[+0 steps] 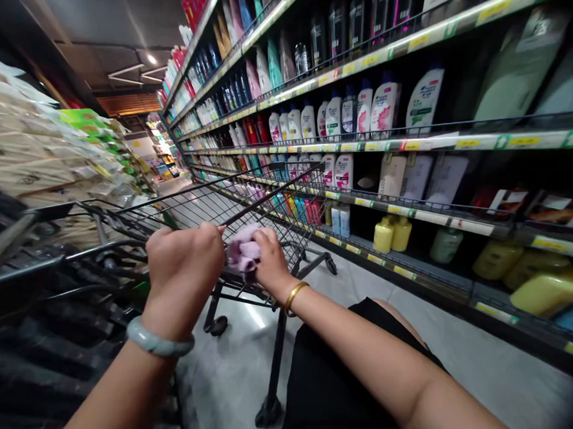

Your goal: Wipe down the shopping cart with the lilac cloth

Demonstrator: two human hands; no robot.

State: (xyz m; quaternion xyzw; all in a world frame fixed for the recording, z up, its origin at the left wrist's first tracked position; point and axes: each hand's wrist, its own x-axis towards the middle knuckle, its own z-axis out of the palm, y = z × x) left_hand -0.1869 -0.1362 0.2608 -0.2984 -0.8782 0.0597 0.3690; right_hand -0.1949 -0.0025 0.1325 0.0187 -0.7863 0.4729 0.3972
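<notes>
A black wire shopping cart stands in front of me in a store aisle. My left hand, with a pale bangle at the wrist, is closed in a fist at the cart's near upper rail, which comes out beside the knuckles. The fingers' undersides are hidden. Just to the right, my right hand, wearing a gold bangle, grasps a crumpled light purple cloth. The cloth lies against the wire side of the cart, close to the left hand.
Shelves of shampoo bottles line the right side. Yellow bottles sit on the lowest levels. Stacked packages rise on the left. Cart wheels rest on the grey floor.
</notes>
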